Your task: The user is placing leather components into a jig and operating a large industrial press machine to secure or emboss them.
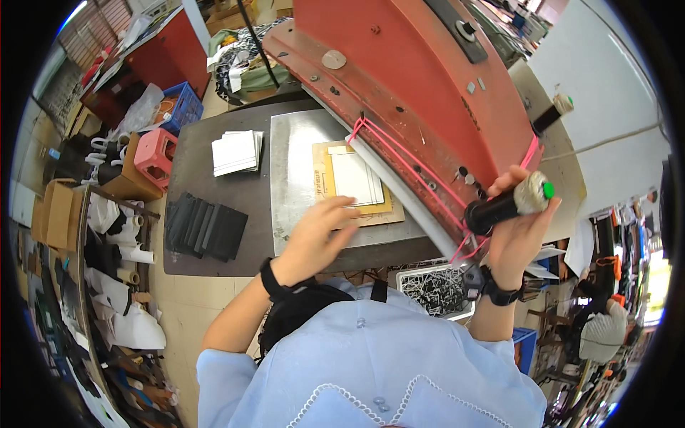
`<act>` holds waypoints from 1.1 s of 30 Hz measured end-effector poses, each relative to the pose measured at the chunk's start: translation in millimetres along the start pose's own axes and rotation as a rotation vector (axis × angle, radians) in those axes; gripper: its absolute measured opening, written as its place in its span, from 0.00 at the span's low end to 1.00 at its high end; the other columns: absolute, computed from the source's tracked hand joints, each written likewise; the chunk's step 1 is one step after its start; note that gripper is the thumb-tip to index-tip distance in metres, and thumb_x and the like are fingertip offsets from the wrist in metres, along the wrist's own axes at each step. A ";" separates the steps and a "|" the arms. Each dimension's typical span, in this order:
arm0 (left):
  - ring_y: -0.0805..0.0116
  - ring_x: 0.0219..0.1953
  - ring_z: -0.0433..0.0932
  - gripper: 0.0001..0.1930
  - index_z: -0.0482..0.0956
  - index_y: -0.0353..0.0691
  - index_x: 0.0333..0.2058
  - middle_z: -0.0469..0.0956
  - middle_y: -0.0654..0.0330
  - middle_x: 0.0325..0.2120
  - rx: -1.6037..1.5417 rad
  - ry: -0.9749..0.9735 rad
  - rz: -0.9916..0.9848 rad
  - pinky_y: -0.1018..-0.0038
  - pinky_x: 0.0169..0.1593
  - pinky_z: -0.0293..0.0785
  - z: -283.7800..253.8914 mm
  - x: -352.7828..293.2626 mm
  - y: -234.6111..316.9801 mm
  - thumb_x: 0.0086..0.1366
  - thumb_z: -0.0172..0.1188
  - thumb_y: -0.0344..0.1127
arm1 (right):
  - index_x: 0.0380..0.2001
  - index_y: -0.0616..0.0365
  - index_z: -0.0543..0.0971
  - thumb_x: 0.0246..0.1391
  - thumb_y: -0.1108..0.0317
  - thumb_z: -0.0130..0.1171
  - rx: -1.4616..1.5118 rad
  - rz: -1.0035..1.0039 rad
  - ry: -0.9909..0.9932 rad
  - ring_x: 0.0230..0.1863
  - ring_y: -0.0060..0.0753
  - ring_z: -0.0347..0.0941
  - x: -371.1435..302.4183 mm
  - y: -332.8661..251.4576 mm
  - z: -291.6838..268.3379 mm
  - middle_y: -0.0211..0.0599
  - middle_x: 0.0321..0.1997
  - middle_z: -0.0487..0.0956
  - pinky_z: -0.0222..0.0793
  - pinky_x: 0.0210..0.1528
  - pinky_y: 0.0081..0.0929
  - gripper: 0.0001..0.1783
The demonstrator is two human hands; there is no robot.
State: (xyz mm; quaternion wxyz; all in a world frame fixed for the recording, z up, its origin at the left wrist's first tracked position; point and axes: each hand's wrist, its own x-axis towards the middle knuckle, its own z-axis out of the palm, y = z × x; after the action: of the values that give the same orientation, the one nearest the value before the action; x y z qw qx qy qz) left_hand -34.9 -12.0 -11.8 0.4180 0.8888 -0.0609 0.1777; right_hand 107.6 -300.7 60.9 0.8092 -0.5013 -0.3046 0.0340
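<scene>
Card point(357, 178) lies, in the head view, just beyond the left hand point(317, 235) and a little to its right, flat on a board point(391, 214). Its long axis runs mostly away from the body, leaning slightly. The left hand is clearly the nearer one: its fingers are loosely spread over the near left side of the board and no thing shows in them, but I cannot tell if the fingertips touch the card. The right hand point(519, 246) is well apart from the left, to its right, and is closed around a black handle point(492, 212). From this hand, the card is to the left and somewhat farther away, beyond the edge of the red arm point(399, 57). Black pieces point(207, 225) lie left of the left hand.
</scene>
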 end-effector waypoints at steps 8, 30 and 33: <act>0.55 0.58 0.75 0.16 0.76 0.36 0.53 0.77 0.50 0.56 -0.122 0.124 -0.242 0.65 0.59 0.71 4.4 -7.5 -35.1 0.68 0.60 0.31 | 0.57 0.63 0.73 0.57 0.74 0.62 -1.106 -0.522 0.214 0.64 0.46 0.66 0.6 16.0 24.8 0.48 0.63 0.71 0.59 0.66 0.41 0.23; 0.49 0.61 0.69 0.29 0.72 0.31 0.58 0.70 0.48 0.60 0.511 0.024 -0.006 0.59 0.61 0.65 24.6 -7.4 -21.7 0.62 0.66 0.40 | 0.43 0.64 0.80 0.55 0.56 0.65 -1.003 0.260 -0.126 0.37 0.43 0.76 12.6 158.5 65.0 0.41 0.34 0.81 0.70 0.42 0.36 0.22; 0.48 0.61 0.68 0.30 0.71 0.31 0.58 0.70 0.46 0.60 0.515 0.028 -0.005 0.59 0.61 0.65 26.4 -8.6 -20.6 0.61 0.66 0.40 | 0.42 0.67 0.80 0.55 0.55 0.65 -0.829 0.452 -0.079 0.33 0.38 0.78 19.8 151.8 64.8 0.40 0.32 0.82 0.72 0.38 0.33 0.23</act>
State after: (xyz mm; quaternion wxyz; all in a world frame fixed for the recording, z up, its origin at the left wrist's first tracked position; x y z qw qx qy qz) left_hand -30.6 -19.3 -45.3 0.1790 0.9637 -0.0055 0.1983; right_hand 127.5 -167.2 -36.1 0.5011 -0.8340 -0.2062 0.1038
